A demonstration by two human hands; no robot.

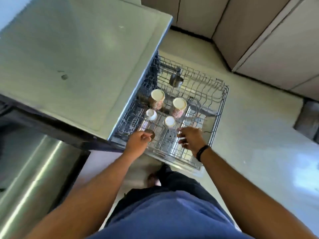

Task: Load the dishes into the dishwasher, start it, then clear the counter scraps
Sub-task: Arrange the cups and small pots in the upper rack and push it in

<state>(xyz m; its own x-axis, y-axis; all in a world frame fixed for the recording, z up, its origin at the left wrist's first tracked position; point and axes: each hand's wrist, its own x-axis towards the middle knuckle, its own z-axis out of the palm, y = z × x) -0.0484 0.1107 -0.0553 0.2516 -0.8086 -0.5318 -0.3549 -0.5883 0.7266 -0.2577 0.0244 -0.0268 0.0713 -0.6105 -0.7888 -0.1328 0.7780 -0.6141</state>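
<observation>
The dishwasher's wire rack (222, 100) is pulled out from under the counter. In it stand two upturned floral cups (157, 97) (179, 105), a small white cup (151, 115), another small upturned cup (170, 121) and a steel cup (175, 80) at the far end. My left hand (138, 141) is at the rack's near left corner, fingers closed on a small dark round item (150, 133). My right hand (190, 139) hovers over the near part of the rack with fingers spread and nothing in it.
A pale counter (77, 57) covers the left, with a small scrap (64, 77) on it. A steel appliance front (34, 178) is at lower left. Beige cabinets (276, 40) line the far right. My legs stand on the tiled floor (250, 135) beside the rack.
</observation>
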